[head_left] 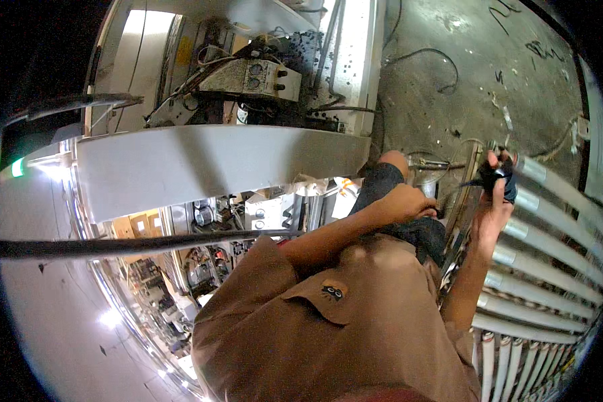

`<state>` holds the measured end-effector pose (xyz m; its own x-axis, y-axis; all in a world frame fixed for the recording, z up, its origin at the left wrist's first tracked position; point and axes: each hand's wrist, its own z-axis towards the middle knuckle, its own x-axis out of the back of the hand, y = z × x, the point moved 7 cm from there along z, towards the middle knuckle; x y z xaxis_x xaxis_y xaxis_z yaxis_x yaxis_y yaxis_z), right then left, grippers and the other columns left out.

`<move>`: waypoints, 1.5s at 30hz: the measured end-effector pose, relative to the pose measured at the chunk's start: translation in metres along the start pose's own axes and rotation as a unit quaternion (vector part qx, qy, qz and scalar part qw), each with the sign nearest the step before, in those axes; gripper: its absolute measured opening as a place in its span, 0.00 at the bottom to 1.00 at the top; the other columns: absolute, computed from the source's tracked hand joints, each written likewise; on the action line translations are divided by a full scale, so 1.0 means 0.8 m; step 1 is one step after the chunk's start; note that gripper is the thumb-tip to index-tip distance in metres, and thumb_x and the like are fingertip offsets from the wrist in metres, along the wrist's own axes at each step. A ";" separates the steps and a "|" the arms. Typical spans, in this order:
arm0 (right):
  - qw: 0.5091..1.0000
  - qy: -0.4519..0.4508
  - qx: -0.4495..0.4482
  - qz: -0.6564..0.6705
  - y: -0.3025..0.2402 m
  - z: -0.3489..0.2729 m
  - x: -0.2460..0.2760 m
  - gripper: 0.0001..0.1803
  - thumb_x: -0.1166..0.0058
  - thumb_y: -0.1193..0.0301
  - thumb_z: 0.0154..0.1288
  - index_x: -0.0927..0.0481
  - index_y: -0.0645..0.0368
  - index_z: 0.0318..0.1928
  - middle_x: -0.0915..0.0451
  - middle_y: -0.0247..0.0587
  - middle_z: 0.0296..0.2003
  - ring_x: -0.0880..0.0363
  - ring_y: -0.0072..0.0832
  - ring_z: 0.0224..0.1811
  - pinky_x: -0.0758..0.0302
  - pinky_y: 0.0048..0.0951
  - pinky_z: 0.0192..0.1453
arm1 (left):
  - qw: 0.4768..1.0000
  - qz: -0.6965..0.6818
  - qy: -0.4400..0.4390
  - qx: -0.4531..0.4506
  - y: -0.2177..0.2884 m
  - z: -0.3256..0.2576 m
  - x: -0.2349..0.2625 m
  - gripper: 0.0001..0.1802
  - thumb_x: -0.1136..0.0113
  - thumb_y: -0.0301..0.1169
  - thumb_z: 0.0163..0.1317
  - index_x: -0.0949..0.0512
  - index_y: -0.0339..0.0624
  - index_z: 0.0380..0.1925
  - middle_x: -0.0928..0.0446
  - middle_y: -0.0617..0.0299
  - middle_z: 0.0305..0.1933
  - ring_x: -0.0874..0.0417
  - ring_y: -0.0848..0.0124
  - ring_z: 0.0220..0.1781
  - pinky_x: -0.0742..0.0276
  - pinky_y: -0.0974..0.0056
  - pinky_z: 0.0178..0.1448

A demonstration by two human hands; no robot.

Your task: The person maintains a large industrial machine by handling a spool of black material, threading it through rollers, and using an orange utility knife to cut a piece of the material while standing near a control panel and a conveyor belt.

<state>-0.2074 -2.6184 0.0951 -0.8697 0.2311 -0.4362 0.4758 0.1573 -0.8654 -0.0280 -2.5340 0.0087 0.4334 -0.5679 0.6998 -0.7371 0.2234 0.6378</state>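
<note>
- Two hands are working at the right of the view, both reaching out past a brown shirt [328,335] with a small dark emblem on its collar flap; the shirt is filling the nearest part of the picture because the head camera is looking steeply down the body.
- Left hand [409,203] is resting curled over the knee in dark shorts [388,194], seemingly bracing the body; whether its fingers are gripping anything is not visible, so its grasp cannot be told.
- Right hand [494,201] is raised and wrapping its fingers firmly round a small black tool [494,175], whose dark tip is pointing left toward a thin metal rod [439,163]; the tool is being held high, probably to bring it level with that rod.
- Pale ribbed conduits [549,268] are running in a parallel bank just beside the right forearm, fanning toward the lower right rim.
- Long grey panel [214,167] is crossing the middle of the view, with a dark bar [141,244] lying below it.
- Open cabinet [261,80] beyond the panel is showing a pale switching block and tangled wiring.
- Stained concrete floor [462,74], farthest away, is carrying loose black cables [435,67].
</note>
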 end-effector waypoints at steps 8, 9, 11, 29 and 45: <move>0.662 -0.219 -0.189 -0.691 0.125 0.143 0.074 0.38 0.34 0.38 0.63 0.17 0.70 0.35 0.17 0.51 0.27 0.19 0.38 0.31 0.23 0.42 0.44 | 0.977 -0.110 0.148 -0.108 -0.094 0.146 0.225 0.25 0.34 0.60 0.61 0.16 0.50 0.40 0.15 0.53 0.32 0.13 0.47 0.35 0.23 0.46 0.36; 0.741 -0.231 -0.200 -0.599 0.124 0.149 0.045 0.34 0.29 0.44 0.61 0.18 0.68 0.40 0.15 0.46 0.29 0.18 0.38 0.32 0.22 0.40 0.45 | 0.968 -0.152 0.162 -0.113 -0.124 0.182 0.233 0.26 0.34 0.62 0.60 0.16 0.51 0.40 0.15 0.53 0.33 0.13 0.48 0.36 0.23 0.46 0.37; 0.841 -0.235 -0.236 -0.427 0.116 0.171 -0.005 0.31 0.22 0.53 0.55 0.19 0.64 0.48 0.14 0.43 0.34 0.19 0.33 0.29 0.22 0.31 0.38 | 0.965 -0.188 0.145 -0.110 -0.156 0.247 0.259 0.27 0.34 0.63 0.59 0.15 0.52 0.41 0.14 0.54 0.34 0.13 0.48 0.38 0.23 0.45 0.38; 0.585 -0.223 0.047 -0.779 0.088 0.616 -0.360 0.25 0.40 0.55 0.75 0.15 0.71 0.40 0.15 0.60 0.33 0.15 0.48 0.33 0.21 0.44 0.42 | 0.991 -0.024 0.124 -0.046 -0.328 0.359 0.459 0.11 0.41 0.38 0.67 0.20 0.43 0.41 0.15 0.47 0.32 0.13 0.42 0.35 0.19 0.42 0.34; 0.820 -0.374 -0.433 -0.008 0.105 0.736 -0.323 0.34 0.42 0.50 0.69 0.26 0.62 0.65 0.15 0.45 0.48 0.14 0.39 0.46 0.18 0.39 0.55 | 0.730 -0.670 0.098 -0.096 -0.301 0.440 0.558 0.22 0.32 0.40 0.72 0.27 0.36 0.54 0.18 0.60 0.37 0.17 0.72 0.37 0.19 0.63 0.43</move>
<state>-0.0203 -3.2301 -0.0102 -0.5604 -0.3803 -0.7357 0.0966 0.8523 -0.5141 0.1605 -3.1200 0.0545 0.7785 -0.2582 -0.5721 0.4937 -0.3110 0.8121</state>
